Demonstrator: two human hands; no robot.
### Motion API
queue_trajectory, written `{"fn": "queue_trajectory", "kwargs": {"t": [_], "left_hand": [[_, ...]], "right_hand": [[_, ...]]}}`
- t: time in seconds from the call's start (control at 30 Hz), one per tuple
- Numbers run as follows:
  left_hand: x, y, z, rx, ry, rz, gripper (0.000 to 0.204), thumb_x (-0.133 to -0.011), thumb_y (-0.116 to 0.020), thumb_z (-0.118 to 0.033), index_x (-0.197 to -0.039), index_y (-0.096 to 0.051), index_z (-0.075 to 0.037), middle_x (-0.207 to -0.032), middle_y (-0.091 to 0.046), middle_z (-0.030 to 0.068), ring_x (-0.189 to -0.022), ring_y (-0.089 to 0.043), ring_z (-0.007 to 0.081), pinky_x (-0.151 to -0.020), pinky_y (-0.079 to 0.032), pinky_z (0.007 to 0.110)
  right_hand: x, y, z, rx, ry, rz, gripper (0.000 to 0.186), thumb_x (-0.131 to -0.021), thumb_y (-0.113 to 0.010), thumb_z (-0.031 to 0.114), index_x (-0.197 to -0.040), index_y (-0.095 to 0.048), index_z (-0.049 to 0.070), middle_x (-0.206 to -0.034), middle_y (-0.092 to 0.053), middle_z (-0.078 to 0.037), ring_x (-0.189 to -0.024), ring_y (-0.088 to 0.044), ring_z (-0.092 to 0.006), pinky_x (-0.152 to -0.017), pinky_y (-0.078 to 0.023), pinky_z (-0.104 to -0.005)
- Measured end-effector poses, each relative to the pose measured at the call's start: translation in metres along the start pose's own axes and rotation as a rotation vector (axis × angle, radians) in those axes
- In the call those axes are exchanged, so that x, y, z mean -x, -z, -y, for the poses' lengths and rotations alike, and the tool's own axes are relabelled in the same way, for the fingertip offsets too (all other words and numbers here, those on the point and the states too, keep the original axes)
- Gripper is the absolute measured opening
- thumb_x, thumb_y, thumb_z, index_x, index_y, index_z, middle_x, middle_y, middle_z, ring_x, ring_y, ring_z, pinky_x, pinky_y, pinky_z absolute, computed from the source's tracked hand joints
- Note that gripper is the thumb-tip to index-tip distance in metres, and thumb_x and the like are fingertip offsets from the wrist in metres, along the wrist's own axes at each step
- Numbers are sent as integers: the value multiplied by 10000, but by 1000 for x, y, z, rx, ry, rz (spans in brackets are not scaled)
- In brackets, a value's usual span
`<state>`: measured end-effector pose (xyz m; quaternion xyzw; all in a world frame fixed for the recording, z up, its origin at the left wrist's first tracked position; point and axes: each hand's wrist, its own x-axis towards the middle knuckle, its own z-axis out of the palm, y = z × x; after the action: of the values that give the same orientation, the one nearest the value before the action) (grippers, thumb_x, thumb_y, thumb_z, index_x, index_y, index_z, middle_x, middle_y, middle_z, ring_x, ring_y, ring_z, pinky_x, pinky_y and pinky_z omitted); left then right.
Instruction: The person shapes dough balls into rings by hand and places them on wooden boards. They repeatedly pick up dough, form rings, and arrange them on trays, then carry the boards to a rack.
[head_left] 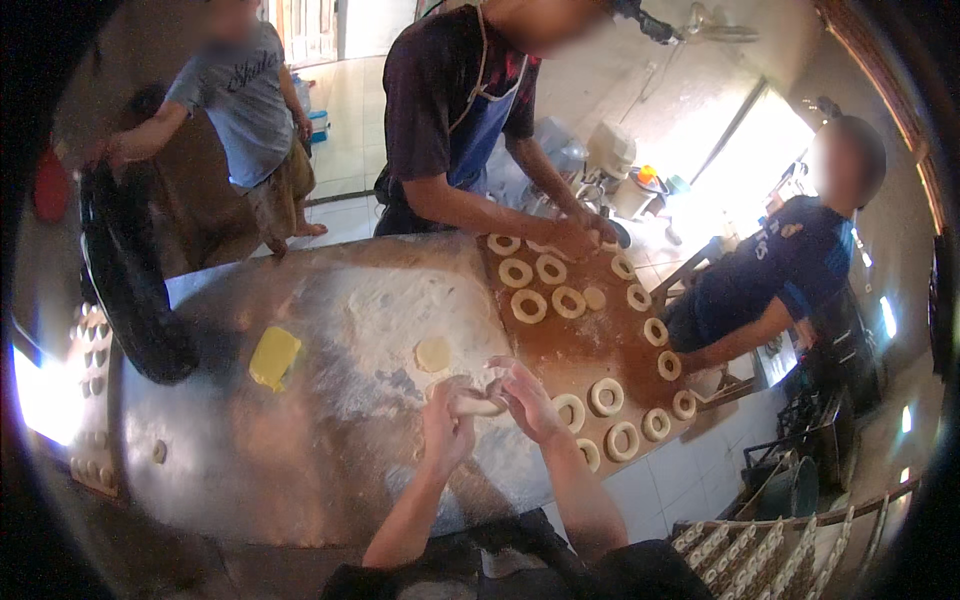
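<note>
Above the near part of the floured table (330,450), a pale piece of dough (478,407) is held between my two hands. The fingers of my left hand (447,422) are closed round its left end. My right hand (526,400) grips the right end with bent fingers. The dough's full shape is partly covered by the fingers. Just beyond my hands, a flat round of dough (433,354) lies in the flour. To the right, several dough rings (606,397) rest on a brown wooden board (630,345).
A yellow slab (274,358) lies left of the flour. Across the table, an aproned co-worker (470,120) works at the board's far edge. Another person (770,260) reaches toward its right side; a third (235,110) holds a black bag-like thing (125,270). Racked rings (770,550) stand lower right.
</note>
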<state>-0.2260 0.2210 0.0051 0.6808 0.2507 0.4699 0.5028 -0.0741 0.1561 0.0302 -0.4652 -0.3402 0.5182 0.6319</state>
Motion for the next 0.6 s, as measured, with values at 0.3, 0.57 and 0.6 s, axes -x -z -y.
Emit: {"fn": "queue_trajectory", "kwargs": {"t": [0.3,0.57,0.6], "left_hand": [[-3,-40,-7,-118,116,-115,264,-977,-401,-207,-1151,-471,-21,-894,-601,196,-816,-611,298,-718,-470,368],[-20,-109,-48,-265,91,116,126,-974,-427,-128,-1067,-484,-65,-783,-620,215,-741,-628,432,-636,-489,445],[-24,-121,-53,-218,178,164,125,-973,-429,-124,-1068,-485,-65,-807,-621,211,-752,-630,419,-644,-489,437]], "right_hand": [[4,11,10,79,81,-57,540,-986,-368,485,-1388,-366,123,-844,-548,-32,-743,-529,-137,-763,-455,-313],[35,54,59,184,183,-93,591,-940,-471,480,-1377,-356,99,-1040,-601,-82,-817,-600,-168,-723,-529,-314],[39,60,69,545,158,-83,610,-936,-464,521,-1363,-370,95,-1043,-603,-81,-805,-604,-169,-707,-536,-309]]}}
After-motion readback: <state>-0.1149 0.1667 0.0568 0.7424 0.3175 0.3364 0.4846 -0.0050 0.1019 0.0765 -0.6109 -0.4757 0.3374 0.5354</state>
